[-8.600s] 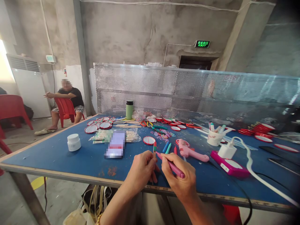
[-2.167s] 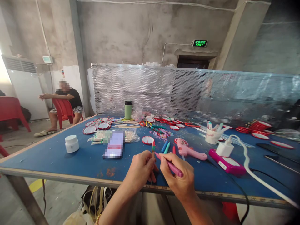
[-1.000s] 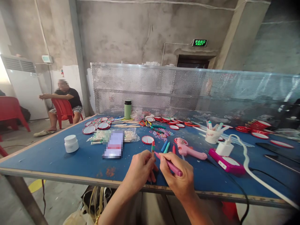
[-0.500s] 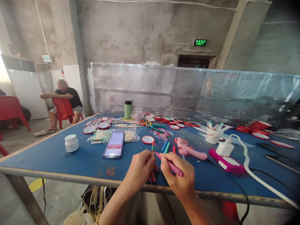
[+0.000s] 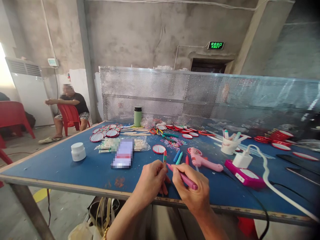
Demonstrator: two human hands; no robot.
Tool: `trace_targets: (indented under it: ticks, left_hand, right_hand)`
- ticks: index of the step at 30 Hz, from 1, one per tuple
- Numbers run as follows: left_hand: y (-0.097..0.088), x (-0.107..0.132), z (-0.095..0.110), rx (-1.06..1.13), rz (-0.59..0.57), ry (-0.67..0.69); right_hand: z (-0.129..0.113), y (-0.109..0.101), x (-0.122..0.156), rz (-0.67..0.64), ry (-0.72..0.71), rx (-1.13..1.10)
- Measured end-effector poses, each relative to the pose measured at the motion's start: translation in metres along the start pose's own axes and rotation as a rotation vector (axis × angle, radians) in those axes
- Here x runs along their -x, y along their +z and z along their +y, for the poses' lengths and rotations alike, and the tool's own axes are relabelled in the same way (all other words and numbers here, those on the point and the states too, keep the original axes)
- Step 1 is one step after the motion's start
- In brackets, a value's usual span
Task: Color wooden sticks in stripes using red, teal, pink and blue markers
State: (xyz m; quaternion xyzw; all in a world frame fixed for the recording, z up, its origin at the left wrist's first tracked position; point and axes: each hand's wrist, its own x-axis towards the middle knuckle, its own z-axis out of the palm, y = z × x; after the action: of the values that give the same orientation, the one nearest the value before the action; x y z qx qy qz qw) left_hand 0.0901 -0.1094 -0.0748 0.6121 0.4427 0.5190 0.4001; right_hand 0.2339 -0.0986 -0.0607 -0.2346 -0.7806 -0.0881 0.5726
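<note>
My left hand (image 5: 151, 178) is closed around a small wooden stick (image 5: 165, 157), held upright and banded with red and green at its top. A pink marker (image 5: 187, 181) is gripped in my right hand (image 5: 193, 186) like a pen, its tip at or very near the stick; whether it touches, I cannot tell. Just beyond my hands lie a blue marker (image 5: 177, 155), a teal marker (image 5: 179, 159) and a red marker (image 5: 187, 160). A round red-rimmed disc (image 5: 159, 149) rests behind the stick.
On the blue table (image 5: 97, 176) are a phone (image 5: 123, 154), a white jar (image 5: 78, 152), a pink glue gun (image 5: 205, 162), a cup of markers (image 5: 228, 146) and a magenta power strip (image 5: 244, 174) with cables. A perforated metal panel (image 5: 160, 90) stands behind. A person (image 5: 76, 103) sits at left.
The whole view has shifted slightly, with things appearing a little further right. Both hands keep their grip on the stick and the marker.
</note>
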Motion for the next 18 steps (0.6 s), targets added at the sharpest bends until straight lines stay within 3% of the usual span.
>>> trace_targets:
  ticks: [18]
  left_hand:
    - [-0.0002, -0.0011, 0.0003, -0.008, -0.002, 0.000]
  right_hand:
    - [0.0008, 0.0001, 0.0003, 0.001, 0.009, 0.001]
